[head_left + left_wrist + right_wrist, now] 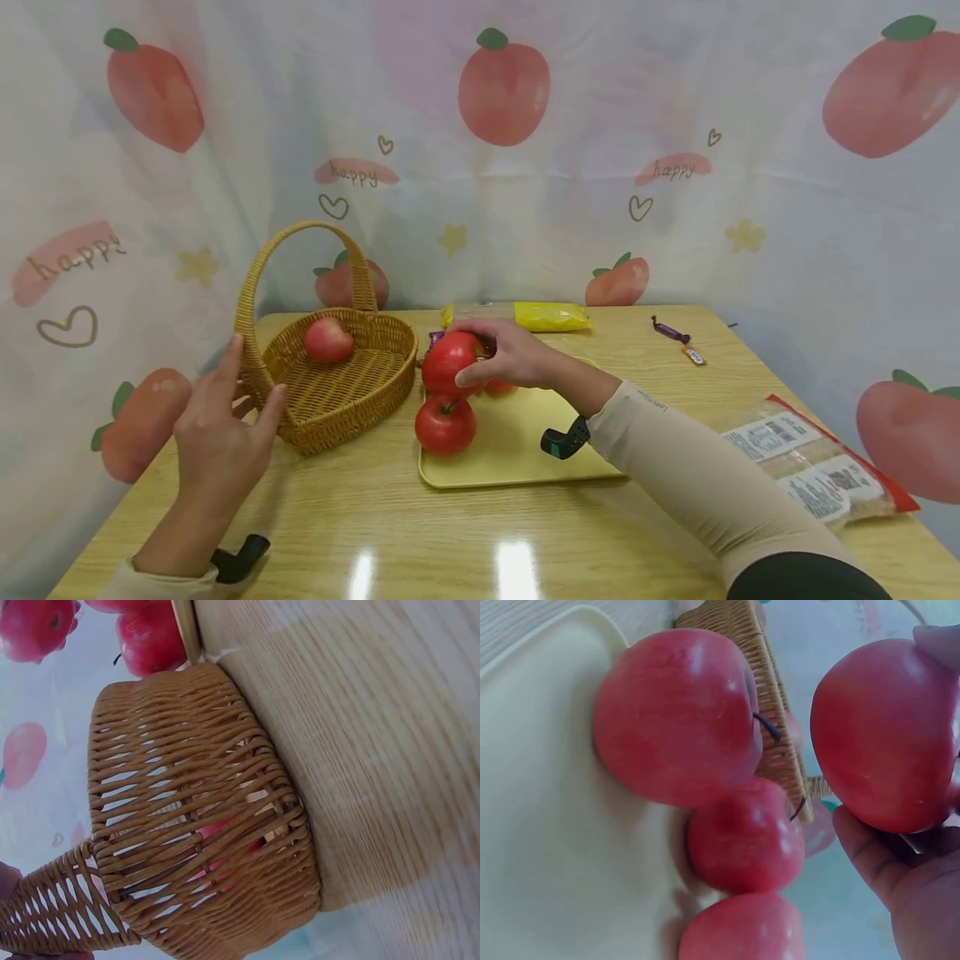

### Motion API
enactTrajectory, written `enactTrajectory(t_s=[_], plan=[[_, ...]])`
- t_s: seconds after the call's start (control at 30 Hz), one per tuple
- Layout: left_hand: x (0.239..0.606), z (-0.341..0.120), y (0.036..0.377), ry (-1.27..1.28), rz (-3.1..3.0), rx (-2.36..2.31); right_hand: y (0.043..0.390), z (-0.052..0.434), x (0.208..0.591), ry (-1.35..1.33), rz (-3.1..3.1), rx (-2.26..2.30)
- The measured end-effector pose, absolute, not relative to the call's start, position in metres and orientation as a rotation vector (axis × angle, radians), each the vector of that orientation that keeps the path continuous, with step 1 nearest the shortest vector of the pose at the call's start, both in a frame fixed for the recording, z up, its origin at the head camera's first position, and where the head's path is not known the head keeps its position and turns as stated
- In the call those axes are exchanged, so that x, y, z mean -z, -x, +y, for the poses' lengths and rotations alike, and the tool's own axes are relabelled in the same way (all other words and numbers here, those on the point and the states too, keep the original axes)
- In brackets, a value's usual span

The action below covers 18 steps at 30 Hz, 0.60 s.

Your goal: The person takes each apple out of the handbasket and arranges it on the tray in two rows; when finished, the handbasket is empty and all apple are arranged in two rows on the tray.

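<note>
A: Right hand [517,354] curled round a red apple [448,360], lifted just above the yellow tray [517,467]; more apples [445,425] left below

B: Left hand [221,425]?

A: Fingers straight, holding nothing, beside the wicker basket [341,396] on the worktop [480,533]

B: Best carried leftward, clear of the handle, lowered beside the apple inside [327,340], grip kept firm
</note>
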<state>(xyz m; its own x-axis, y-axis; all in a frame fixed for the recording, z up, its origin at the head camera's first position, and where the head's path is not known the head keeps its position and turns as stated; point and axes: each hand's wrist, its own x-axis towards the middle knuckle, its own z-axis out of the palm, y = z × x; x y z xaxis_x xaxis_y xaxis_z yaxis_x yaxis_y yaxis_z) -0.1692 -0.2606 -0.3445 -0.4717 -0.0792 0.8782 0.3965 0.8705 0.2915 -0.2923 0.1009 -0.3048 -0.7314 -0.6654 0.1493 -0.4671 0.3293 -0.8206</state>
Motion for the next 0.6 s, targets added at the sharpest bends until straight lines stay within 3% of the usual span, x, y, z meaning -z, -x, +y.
enactTrajectory(t_s=[0.6], plan=[[0.345,-0.262,0.169,0.223,-1.997,0.574,0.278,0.139,0.324,0.900,2.440,1.331]])
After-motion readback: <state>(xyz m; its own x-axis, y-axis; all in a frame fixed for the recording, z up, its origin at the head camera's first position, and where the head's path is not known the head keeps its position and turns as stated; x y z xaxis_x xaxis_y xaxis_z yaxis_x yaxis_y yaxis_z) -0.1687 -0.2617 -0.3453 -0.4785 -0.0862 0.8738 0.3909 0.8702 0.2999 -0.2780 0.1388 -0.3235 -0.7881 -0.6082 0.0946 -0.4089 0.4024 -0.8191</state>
